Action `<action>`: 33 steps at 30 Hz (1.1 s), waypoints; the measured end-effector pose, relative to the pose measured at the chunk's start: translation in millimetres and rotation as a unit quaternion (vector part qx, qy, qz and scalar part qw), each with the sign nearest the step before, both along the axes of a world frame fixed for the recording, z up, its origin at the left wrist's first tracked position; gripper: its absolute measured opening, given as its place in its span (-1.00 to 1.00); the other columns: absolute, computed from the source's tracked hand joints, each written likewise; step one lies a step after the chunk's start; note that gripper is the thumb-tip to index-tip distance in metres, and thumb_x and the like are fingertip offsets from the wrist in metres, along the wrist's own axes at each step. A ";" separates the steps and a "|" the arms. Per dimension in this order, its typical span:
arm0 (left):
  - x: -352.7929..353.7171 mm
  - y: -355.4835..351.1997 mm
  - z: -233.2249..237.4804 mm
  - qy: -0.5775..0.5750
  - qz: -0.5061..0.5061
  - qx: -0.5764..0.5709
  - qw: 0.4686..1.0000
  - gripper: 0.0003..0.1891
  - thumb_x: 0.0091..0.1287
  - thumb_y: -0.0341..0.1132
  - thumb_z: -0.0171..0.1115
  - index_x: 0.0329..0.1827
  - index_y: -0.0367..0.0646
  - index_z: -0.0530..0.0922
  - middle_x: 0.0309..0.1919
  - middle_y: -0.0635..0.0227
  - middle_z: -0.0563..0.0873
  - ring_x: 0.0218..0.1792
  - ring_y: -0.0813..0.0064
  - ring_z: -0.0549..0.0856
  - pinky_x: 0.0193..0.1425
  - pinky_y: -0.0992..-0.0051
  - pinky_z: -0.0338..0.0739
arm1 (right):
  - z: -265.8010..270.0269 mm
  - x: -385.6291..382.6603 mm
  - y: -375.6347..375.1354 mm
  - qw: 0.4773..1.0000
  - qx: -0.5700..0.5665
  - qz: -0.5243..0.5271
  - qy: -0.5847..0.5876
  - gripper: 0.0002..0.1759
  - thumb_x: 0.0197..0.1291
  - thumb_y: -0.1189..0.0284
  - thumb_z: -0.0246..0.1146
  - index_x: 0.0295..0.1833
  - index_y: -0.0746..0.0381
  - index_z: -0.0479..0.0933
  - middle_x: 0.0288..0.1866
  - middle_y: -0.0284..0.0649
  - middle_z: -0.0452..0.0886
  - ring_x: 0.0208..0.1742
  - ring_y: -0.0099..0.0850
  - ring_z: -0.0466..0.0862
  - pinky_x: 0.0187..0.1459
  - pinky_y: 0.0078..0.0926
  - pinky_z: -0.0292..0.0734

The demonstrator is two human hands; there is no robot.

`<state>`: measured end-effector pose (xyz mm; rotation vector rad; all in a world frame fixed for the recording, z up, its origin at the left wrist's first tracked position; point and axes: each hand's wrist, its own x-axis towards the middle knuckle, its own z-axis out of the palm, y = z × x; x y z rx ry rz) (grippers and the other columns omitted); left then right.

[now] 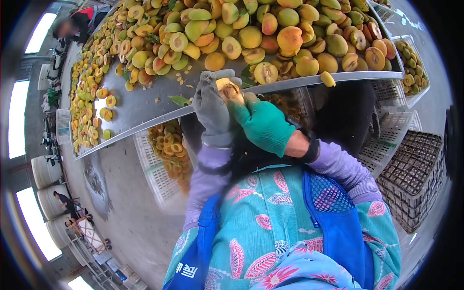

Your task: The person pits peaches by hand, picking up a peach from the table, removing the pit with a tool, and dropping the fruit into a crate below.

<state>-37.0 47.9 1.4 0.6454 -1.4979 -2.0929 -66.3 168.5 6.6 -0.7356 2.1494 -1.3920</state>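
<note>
Left hand (211, 105): grey-gloved, closed around the peach (229, 90) from the side.
Right hand (263, 124): green-gloved, fingers clamped on the same peach from below.
Peach: opened, held up between both hands just before the table (145, 104) edge.
Table: metal, heaped with fruit (251, 36).
Crate (154, 169): white, set beneath the table.
</note>
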 end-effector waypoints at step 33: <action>-17.5 -17.0 17.3 -0.097 -0.142 -0.112 0.979 -0.59 0.47 -0.12 0.05 -0.30 -0.33 0.65 -0.51 0.24 0.68 -0.48 0.50 0.66 -0.36 0.57 0.55 | 8.7 10.5 -10.2 0.743 -0.284 -0.014 -0.606 -0.56 0.44 -0.03 0.00 -0.26 0.12 0.45 -0.53 -0.38 0.47 -0.64 -0.58 0.39 -0.63 -0.63 0.29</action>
